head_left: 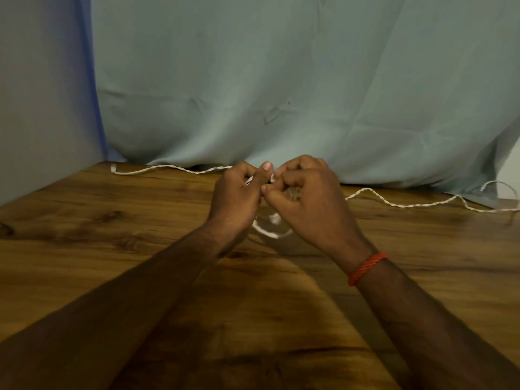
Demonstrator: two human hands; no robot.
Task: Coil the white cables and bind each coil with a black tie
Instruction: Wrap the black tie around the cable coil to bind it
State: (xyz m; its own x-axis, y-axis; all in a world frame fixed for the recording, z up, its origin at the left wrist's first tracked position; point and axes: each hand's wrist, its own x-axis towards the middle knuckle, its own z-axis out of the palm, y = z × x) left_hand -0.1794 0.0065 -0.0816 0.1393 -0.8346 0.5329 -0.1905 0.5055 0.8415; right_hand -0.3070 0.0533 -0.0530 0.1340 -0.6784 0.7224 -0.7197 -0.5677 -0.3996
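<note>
Both forearms reach in from 6 o'clock and the hands meet knuckle to knuckle over the middle of the wooden table (112, 249). The left hand (237, 192) has its fingers curled and its thumb raised, and it pinches the white cable (271, 179) where a short piece shows between the two hands. The right hand (312, 201) is bunched in a loose fist against it, fingertips tucked in round the same cable. How many strands each hand grips cannot be told.

One small coil (270, 233) shows, a loop or two hanging just below the hands and close to the tabletop.

Two loose runs of twisted cable leave the hands. The left run (197, 172) lies along the far table edge toward 9 o'clock and ends in a bent tip. The right run (399, 205) wavers toward 3 o'clock, its long axis across the table, and curls up near the frame's edge. Whether the two runs are one cable or two is hidden by the hands.

One orange cord bracelet (367, 267) circles the right wrist. A pale blue-green cloth (281, 80) hangs behind the table at 12 o'clock.
</note>
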